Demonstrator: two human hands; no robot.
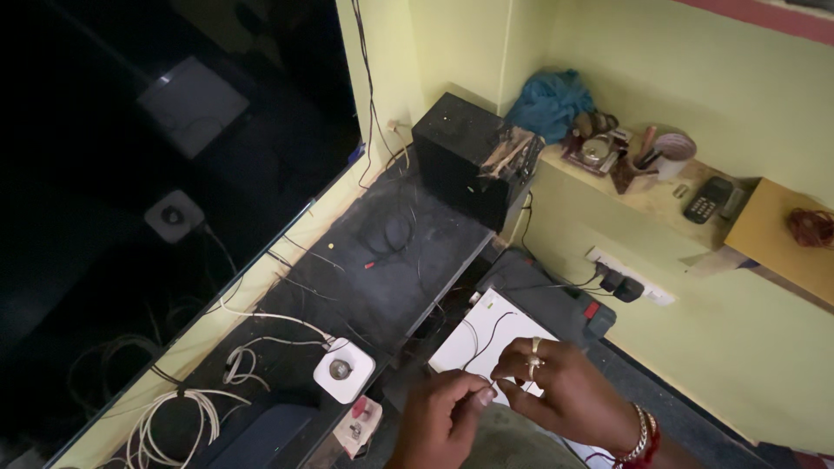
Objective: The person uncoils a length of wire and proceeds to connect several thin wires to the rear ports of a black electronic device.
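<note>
My left hand (441, 419) and my right hand (565, 388) meet at the bottom middle, fingertips pinched together on the end of a thin dark wire (486, 340). The wire curves up over a white box (478, 339) that lies just behind the hands. My right hand wears a ring and bangles at the wrist. A white square adapter (344, 370) with a round socket sits on the dark shelf top (382, 260) to the left of my left hand.
A black speaker box (460, 156) stands at the shelf's far end. A large dark screen (156, 174) fills the left. White cables (174, 417) coil at lower left. A wall ledge (643, 195) holds a blue cloth, cup and small phone. A wall socket strip (625, 280) is right.
</note>
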